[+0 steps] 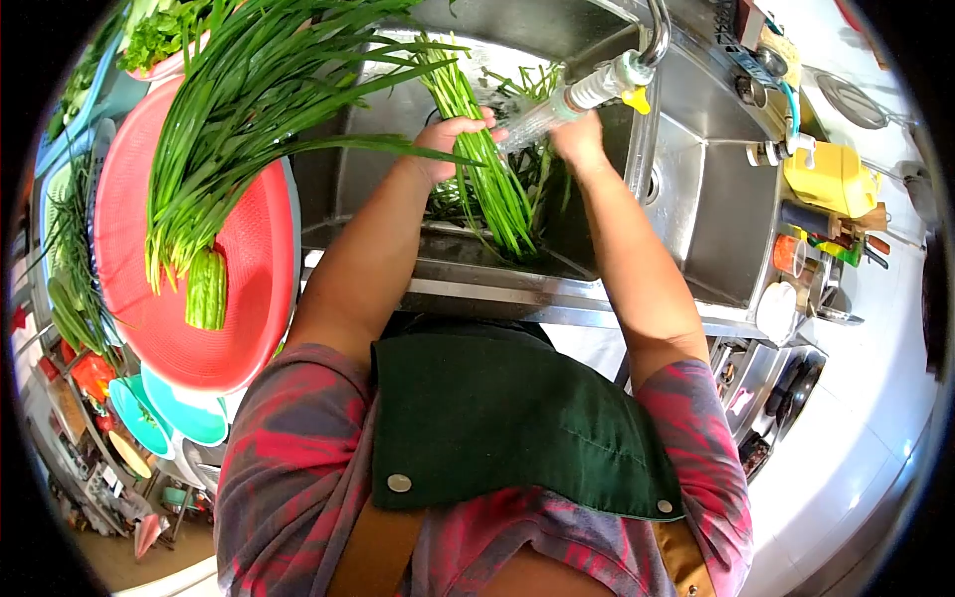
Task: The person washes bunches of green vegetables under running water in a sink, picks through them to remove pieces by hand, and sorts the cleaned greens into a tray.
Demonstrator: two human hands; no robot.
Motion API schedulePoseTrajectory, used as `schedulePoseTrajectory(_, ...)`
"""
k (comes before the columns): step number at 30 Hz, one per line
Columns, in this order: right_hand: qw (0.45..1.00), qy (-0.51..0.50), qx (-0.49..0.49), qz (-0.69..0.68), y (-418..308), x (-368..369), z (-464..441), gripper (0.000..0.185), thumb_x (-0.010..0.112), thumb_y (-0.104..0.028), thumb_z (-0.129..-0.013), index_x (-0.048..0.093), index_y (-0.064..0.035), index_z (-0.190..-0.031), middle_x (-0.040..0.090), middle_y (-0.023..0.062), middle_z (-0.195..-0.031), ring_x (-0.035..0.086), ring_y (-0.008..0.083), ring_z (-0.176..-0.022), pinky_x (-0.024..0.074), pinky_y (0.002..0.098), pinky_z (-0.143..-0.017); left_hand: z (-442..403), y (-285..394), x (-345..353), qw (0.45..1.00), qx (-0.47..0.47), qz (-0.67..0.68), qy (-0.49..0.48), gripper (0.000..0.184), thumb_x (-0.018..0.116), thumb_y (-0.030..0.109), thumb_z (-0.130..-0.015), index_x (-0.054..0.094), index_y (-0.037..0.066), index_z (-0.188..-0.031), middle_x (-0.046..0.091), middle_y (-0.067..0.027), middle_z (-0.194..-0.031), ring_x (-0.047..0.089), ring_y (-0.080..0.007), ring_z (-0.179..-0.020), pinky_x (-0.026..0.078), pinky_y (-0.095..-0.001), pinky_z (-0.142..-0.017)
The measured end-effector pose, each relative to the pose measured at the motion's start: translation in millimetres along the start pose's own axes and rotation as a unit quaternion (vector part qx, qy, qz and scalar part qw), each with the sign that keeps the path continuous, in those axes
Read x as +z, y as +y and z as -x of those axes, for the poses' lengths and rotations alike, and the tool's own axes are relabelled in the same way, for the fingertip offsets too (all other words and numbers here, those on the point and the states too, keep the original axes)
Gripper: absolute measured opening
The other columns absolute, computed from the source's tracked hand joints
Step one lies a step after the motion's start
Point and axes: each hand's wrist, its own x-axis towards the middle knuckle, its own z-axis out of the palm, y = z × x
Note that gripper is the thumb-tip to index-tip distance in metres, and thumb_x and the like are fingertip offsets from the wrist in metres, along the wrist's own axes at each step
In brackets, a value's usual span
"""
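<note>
My left hand (453, 142) is closed around a bunch of garlic chives (487, 164), held slanting over the sink basin with the stem ends pointing down toward me. Just right of the bunch, my right hand (579, 137) is beside the running water, its fingers mostly hidden behind the stream and tap nozzle. Water pours from the clear nozzle (597, 88) with a yellow lever, close to both hands. More loose green stalks (532, 82) lie in the wet basin behind and beneath the hands.
To the left stands a red plastic basket (239, 328) holding a large heap of garlic chives (249, 90) and a ridged green gourd piece (206, 291). A second sink basin (706, 214) is on the right. Beyond it are a yellow jug (829, 181) and utensils. Turquoise bowls (189, 403) sit lower left.
</note>
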Motion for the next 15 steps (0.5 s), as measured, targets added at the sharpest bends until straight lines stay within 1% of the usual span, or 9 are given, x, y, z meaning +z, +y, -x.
schedulePoseTrajectory(2,0.987,0.089,-0.033,0.128,9.6,-4.2,-10.6,0.028,0.062,-0.02,-0.07,0.059,-0.0044,-0.093,0.06,0.0173,-0.09,0.058,0.0289,-0.086,0.0456,0.0345,-0.073,0.7,-0.3,2.7,1.0,0.014,-0.013,-0.01,0.032,0.046,0.01,-0.079,0.045,0.003,-0.11,0.047,-0.0132,-0.11,0.043,-0.0319,-0.112,0.041,-0.0476,-0.086)
schedulePoseTrajectory(3,0.988,0.065,-0.01,0.137,5.4,-1.9,-11.0,0.03,0.064,-0.019,-0.068,0.059,-0.0043,-0.093,0.059,0.0179,-0.091,0.057,0.03,-0.088,0.0457,0.0347,-0.074,1.6,0.5,6.6,0.999,0.018,-0.014,-0.023,0.034,0.046,0.011,-0.079,0.043,0.004,-0.112,0.048,-0.0125,-0.108,0.045,-0.0321,-0.109,0.043,-0.0466,-0.083)
schedulePoseTrajectory(4,0.994,0.035,-0.02,0.104,-1.5,1.9,-5.4,0.03,0.067,-0.019,-0.067,0.058,-0.0024,-0.09,0.06,0.0157,-0.086,0.059,0.0275,-0.082,0.0459,0.033,-0.072,1.2,0.0,9.7,0.999,0.023,-0.015,-0.037,0.036,0.046,0.012,-0.08,0.042,0.004,-0.115,0.049,-0.0118,-0.106,0.047,-0.0324,-0.107,0.045,-0.0457,-0.08)
schedulePoseTrajectory(6,0.985,-0.115,-0.031,-0.126,-21.7,12.1,4.2,0.03,0.07,-0.021,-0.067,0.056,-0.002,-0.086,0.059,0.0096,-0.078,0.057,0.0194,-0.071,0.0459,0.0295,-0.066,0.0,-3.1,10.2,0.999,0.017,-0.022,-0.038,0.039,0.044,0.017,-0.083,0.038,0.005,-0.119,0.049,-0.0127,-0.111,0.048,-0.0309,-0.106,0.045,-0.0445,-0.081)
schedulePoseTrajectory(8,0.988,-0.126,-0.078,-0.049,-44.9,18.2,20.5,0.03,0.071,-0.023,-0.068,0.056,-0.0021,-0.084,0.056,0.0039,-0.071,0.051,0.0125,-0.061,0.044,0.0256,-0.058,1.4,-0.7,4.6,0.996,-0.044,-0.014,-0.075,0.039,0.043,0.019,-0.085,0.037,0.006,-0.121,0.049,-0.0128,-0.112,0.05,-0.0283,-0.104,0.043,-0.0424,-0.084)
schedulePoseTrajectory(10,0.984,-0.163,-0.035,-0.061,-35.3,22.8,13.1,0.022,0.067,-0.02,-0.072,0.057,-0.0017,-0.079,0.057,0.0025,-0.072,0.053,0.0105,-0.066,0.0435,0.0233,-0.062,3.3,-0.3,6.4,0.994,-0.048,-0.012,-0.095,0.046,0.043,0.026,-0.085,0.035,0.004,-0.124,0.046,-0.0138,-0.117,0.051,-0.0266,-0.101,0.041,-0.0419,-0.086)
schedulePoseTrajectory(12,0.973,-0.193,0.028,-0.126,-32.6,18.5,7.7,0.016,0.063,-0.017,-0.073,0.057,-0.0021,-0.077,0.056,0.0014,-0.07,0.052,0.0094,-0.063,0.0426,0.0225,-0.058,0.1,-0.5,3.9,0.995,-0.06,0.033,-0.072,0.033,0.041,0.017,-0.086,0.039,0.006,-0.117,0.05,-0.0134,-0.112,0.051,-0.0277,-0.102,0.043,-0.0406,-0.086)
schedulePoseTrajectory(13,0.958,-0.162,0.069,-0.225,-42.2,14.0,15.7,0.011,0.059,-0.015,-0.073,0.057,-0.004,-0.074,0.054,-0.0005,-0.066,0.048,0.0086,-0.056,0.0385,0.0208,-0.051,0.9,-1.1,6.4,0.994,-0.027,0.036,-0.103,0.034,0.041,0.015,-0.085,0.038,0.002,-0.117,0.049,-0.0145,-0.113,0.051,-0.0278,-0.103,0.042,-0.0406,-0.086)
schedulePoseTrajectory(15,0.955,-0.151,0.094,-0.239,-41.8,10.6,14.0,0.011,0.059,-0.015,-0.073,0.057,-0.0046,-0.074,0.053,-0.0013,-0.065,0.046,0.0087,-0.054,0.0356,0.0196,-0.049,1.1,-0.4,6.8,0.995,-0.031,0.03,-0.092,0.034,0.041,0.014,-0.085,0.038,0.002,-0.117,0.049,-0.0146,-0.114,0.05,-0.0281,-0.104,0.042,-0.0408,-0.087)
